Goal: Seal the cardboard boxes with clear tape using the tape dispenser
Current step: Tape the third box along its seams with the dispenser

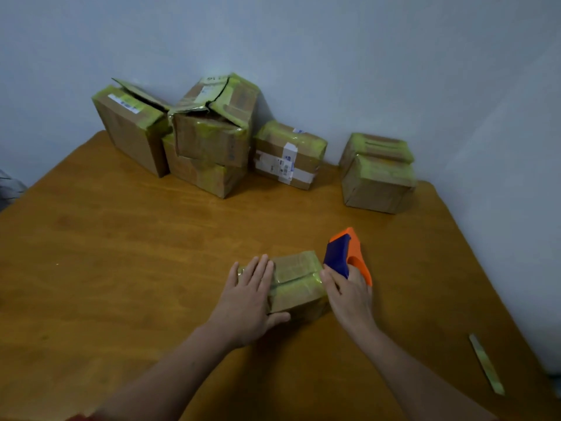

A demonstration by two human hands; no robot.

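A small cardboard box with yellowish tape on it lies on the wooden table, near the front middle. My left hand rests flat on the box's left part, fingers straight, thumb against its near side. My right hand grips an orange and blue tape dispenser, held at the box's right edge.
Several taped cardboard boxes stand along the wall at the back: a stack at the left, one with white labels in the middle, two stacked ones at the right. A loose strip of tape lies near the table's right edge.
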